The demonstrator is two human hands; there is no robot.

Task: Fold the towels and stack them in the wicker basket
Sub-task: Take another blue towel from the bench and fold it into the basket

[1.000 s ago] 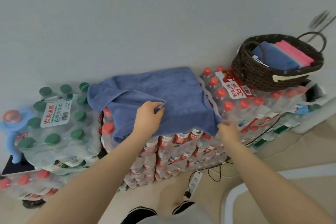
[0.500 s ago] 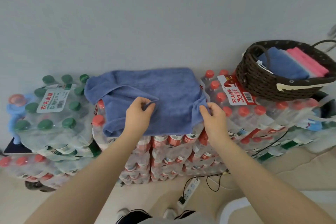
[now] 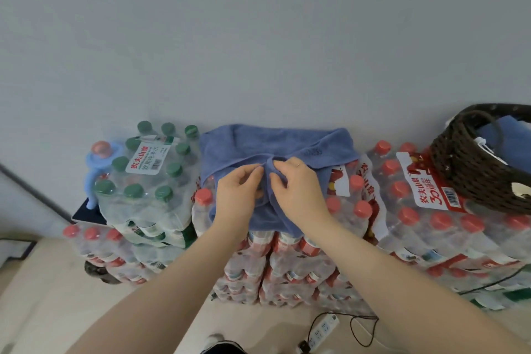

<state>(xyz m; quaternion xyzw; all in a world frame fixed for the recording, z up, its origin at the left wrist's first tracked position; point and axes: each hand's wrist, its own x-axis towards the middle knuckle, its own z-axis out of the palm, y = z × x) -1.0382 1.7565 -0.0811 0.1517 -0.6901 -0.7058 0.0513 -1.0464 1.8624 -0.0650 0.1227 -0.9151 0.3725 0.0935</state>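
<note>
A blue towel point(image 3: 275, 144) lies on top of stacked packs of water bottles in the middle, against the wall. My left hand point(image 3: 237, 192) and my right hand point(image 3: 296, 190) meet at the towel's centre, each pinching a corner or edge of the cloth there. The right side of the towel is folded in towards the middle. The dark wicker basket point(image 3: 471, 169) stands on a bottle pack at the far right; a folded blue towel point(image 3: 500, 129) shows inside it, partly cut off by the frame edge.
Red-capped bottle packs point(image 3: 416, 210) fill the centre and right; a green-capped pack point(image 3: 149, 169) sits at the left with a light blue pump handle point(image 3: 97, 161). A power strip point(image 3: 321, 330) and black cable lie on the floor near my feet.
My right hand carried the towel's right edge leftward to the centre, meeting my left hand. The view shifted, so the basket now sits at the right edge.
</note>
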